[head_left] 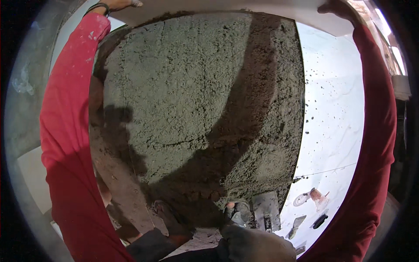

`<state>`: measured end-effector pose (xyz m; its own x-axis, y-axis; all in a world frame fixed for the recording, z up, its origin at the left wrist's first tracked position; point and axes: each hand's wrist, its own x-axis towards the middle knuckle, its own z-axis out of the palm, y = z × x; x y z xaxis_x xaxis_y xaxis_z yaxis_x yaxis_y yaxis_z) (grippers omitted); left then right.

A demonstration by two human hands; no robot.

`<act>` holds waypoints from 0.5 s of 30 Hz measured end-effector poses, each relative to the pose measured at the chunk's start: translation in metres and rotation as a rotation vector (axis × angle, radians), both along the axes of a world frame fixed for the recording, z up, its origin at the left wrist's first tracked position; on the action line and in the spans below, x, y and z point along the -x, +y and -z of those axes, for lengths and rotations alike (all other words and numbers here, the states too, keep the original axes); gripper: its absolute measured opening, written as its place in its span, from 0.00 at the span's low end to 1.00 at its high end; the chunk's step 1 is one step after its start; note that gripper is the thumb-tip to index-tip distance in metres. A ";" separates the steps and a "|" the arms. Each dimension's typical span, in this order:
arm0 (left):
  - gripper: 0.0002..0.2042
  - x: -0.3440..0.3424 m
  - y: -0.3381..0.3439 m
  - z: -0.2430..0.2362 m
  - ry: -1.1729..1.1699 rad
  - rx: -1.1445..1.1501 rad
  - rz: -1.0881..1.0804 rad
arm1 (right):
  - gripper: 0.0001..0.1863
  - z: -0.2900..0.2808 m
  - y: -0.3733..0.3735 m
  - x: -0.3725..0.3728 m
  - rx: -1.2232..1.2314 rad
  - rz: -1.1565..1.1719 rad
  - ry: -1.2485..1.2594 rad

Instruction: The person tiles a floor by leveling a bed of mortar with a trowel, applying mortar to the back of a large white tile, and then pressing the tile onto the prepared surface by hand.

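Both my arms, in red sleeves, reach far forward on either side of a bed of wet grey mortar (187, 74). A large pale tile (209, 5) spans the far edge of the bed. At its left end my left hand (117, 4), with a dark band at the wrist, is closed on its edge. My right hand (340, 10) grips the right end, its fingers partly in shadow. The tile's far side is cut off by the picture's top. Whether its near edge touches the mortar I cannot tell.
White laid tiles (334, 96) with mortar crumbs run along the right. A flat trowel (265, 207) lies at the mortar's near right corner. Beside it are a suction cup tool (302, 199), a scraper (297, 226) and a black-handled piece (320, 221). My feet are at the near edge.
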<state>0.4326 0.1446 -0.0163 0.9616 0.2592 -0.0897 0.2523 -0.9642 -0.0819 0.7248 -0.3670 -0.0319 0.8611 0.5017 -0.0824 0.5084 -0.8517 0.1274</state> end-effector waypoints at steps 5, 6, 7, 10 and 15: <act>0.27 -0.013 0.030 0.009 0.105 -0.015 0.094 | 0.19 0.037 -0.039 -0.046 -0.354 -0.307 0.308; 0.27 -0.016 0.031 0.034 0.115 -0.015 0.154 | 0.20 0.041 -0.053 -0.066 -0.239 -0.319 0.244; 0.27 -0.002 0.039 0.030 0.142 -0.059 0.130 | 0.19 0.049 -0.052 -0.063 -0.403 -0.278 0.379; 0.25 0.035 0.041 0.026 0.019 -0.013 0.385 | 0.19 0.081 -0.049 -0.032 -0.615 -0.241 0.541; 0.17 0.105 0.021 0.037 -0.182 -0.121 0.422 | 0.20 0.086 -0.100 0.031 -0.409 -0.418 0.182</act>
